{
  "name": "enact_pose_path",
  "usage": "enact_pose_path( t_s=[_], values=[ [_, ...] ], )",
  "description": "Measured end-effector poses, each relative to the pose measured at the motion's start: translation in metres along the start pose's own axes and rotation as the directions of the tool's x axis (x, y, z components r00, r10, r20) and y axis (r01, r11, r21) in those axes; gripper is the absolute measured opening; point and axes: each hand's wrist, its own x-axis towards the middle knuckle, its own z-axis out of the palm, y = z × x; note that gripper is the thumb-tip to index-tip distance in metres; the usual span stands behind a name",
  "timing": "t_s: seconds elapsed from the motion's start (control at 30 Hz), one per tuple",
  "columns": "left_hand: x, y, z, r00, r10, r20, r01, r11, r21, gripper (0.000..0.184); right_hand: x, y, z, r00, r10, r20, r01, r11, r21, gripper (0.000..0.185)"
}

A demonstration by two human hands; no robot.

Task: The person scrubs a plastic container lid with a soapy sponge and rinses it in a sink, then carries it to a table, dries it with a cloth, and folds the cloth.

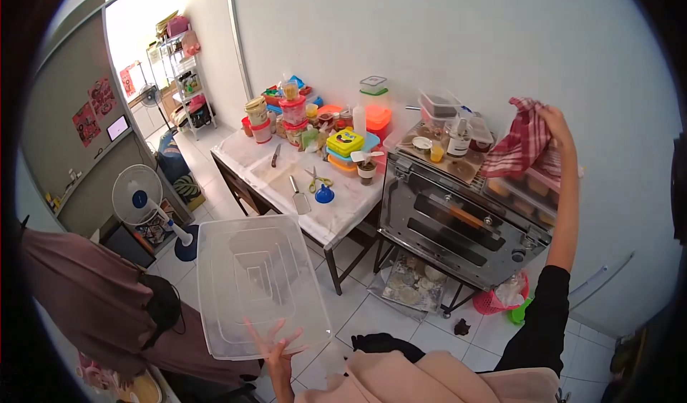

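My left hand [275, 342] supports a large clear plastic box [261, 274] from below at its near edge, with the fingers spread against it. At the upper right my right hand [556, 125] grips a red and white checked cloth [519, 142], its fingers closed on the cloth's upper edge. The cloth hangs over the right part of the metal oven's top [447, 156], beside clear containers with orange contents [526, 194]. A bottle [459, 140] and a small yellow cup [436, 153] stand on the oven, left of the cloth.
A white-topped table [283, 170] holds jars, stacked containers, scissors [320, 181], a grater [299, 197] and a blue funnel [324, 194]. Another person [86, 288] stands at the left near a fan [139, 195]. A pink basket [494, 301] sits beneath the oven's right side.
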Motion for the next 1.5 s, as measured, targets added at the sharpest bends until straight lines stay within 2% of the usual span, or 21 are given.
enact_pose_path(
  t_s=[0.1,0.23,0.33,0.47,0.6,0.77,0.83,0.87,0.93,0.97,1.0,1.07,1.1,1.17,1.2,1.27,1.33,1.37,1.4,1.43,1.5],
  values=[
    [0.033,-0.010,0.007,1.000,0.009,0.015,-0.009,0.998,-0.054,0.092,0.006,-0.052,-0.003,0.960,0.255,-0.116,-0.222,0.945,0.240,0.031],
    [0.062,-0.023,-0.002,0.999,0.019,-0.042,-0.021,0.999,-0.030,0.092,-0.030,-0.094,0.032,0.909,0.044,-0.414,0.105,0.938,0.330,0.025],
    [0.073,-0.029,-0.007,0.999,-0.039,0.031,0.041,0.998,-0.055,0.092,-0.080,-0.126,0.082,0.883,-0.085,-0.462,0.301,0.857,0.418,0.020],
    [0.077,-0.039,-0.012,0.998,-0.004,-0.064,-0.002,0.995,-0.096,0.093,-0.141,-0.161,0.167,0.946,-0.184,-0.268,0.316,0.713,0.626,0.014],
    [0.085,-0.031,-0.015,0.997,-0.044,-0.058,0.036,0.990,-0.137,0.090,-0.175,-0.196,0.245,0.961,-0.258,0.099,0.086,0.619,0.781,0.011],
    [0.098,-0.007,-0.034,0.995,0.002,-0.097,-0.011,0.996,-0.092,0.090,-0.192,-0.231,0.319,0.763,-0.346,0.547,-0.244,0.629,0.738,0.013],
    [0.107,0.003,-0.047,0.992,0.001,-0.124,0.003,1.000,0.027,0.090,-0.179,-0.226,0.345,0.604,-0.628,0.492,0.024,0.631,0.776,0.014],
    [0.114,0.007,-0.053,0.991,0.007,-0.131,-0.003,0.999,0.032,0.090,-0.182,-0.228,0.359,0.600,-0.633,0.489,0.021,0.624,0.781,0.014],
    [0.130,0.017,-0.068,0.989,0.032,-0.147,-0.027,0.999,0.041,0.090,-0.191,-0.243,0.380,0.822,-0.308,0.479,-0.055,0.794,0.605,0.020],
    [0.140,0.022,-0.076,0.988,0.037,-0.148,-0.030,0.999,0.045,0.090,-0.169,-0.257,0.381,0.578,-0.250,0.777,-0.166,0.896,0.412,0.030],
    [0.151,0.027,-0.084,0.988,0.044,-0.150,-0.040,0.999,0.034,0.090,-0.163,-0.265,0.390,0.578,-0.252,0.776,-0.167,0.895,0.414,0.030],
    [0.176,0.039,-0.102,0.987,0.053,-0.151,-0.050,0.998,0.025,0.090,-0.152,-0.279,0.413,0.207,-0.189,0.960,-0.083,0.974,0.210,0.035],
    [0.189,0.047,-0.111,0.989,0.055,-0.140,-0.050,0.998,0.037,0.090,-0.151,-0.279,0.429,0.151,-0.251,0.956,-0.189,0.942,0.277,0.039],
    [0.220,0.062,-0.132,0.992,0.047,-0.121,-0.042,0.998,0.046,0.090,-0.138,-0.292,0.441,0.242,-0.404,0.882,-0.247,0.854,0.458,0.041],
    [0.236,0.071,-0.144,0.995,0.035,-0.097,-0.030,0.998,0.048,0.091,-0.134,-0.301,0.443,0.342,-0.528,0.778,-0.288,0.729,0.621,0.045],
    [0.264,0.088,-0.165,0.999,-0.025,-0.046,0.027,0.998,0.051,0.092,-0.127,-0.302,0.444,0.647,-0.510,0.567,-0.282,0.530,0.799,0.054],
    [0.298,0.106,-0.181,0.999,-0.052,-0.016,0.052,0.998,0.017,0.092,-0.119,-0.261,0.444,0.783,-0.343,0.519,-0.496,0.161,0.853,0.059],
    [0.317,0.112,-0.190,0.996,-0.086,0.022,0.086,0.996,0.019,0.092,-0.128,-0.245,0.452,0.928,-0.031,0.372,-0.366,0.107,0.924,0.063],
    [0.335,0.117,-0.199,0.994,-0.095,0.057,0.094,0.995,0.019,0.092,-0.134,-0.259,0.462,0.880,0.396,0.263,-0.307,0.052,0.950,0.059],
    [0.351,0.122,-0.207,0.990,-0.104,0.090,0.103,0.995,0.017,0.093,-0.147,-0.244,0.478,0.986,0.164,0.038,-0.092,0.337,0.937,0.058],
    [0.382,0.128,-0.215,0.977,-0.151,0.151,0.146,0.988,0.046,0.093,-0.165,-0.223,0.488,0.986,-0.111,-0.127,0.168,0.578,0.798,0.059]
  ],
)
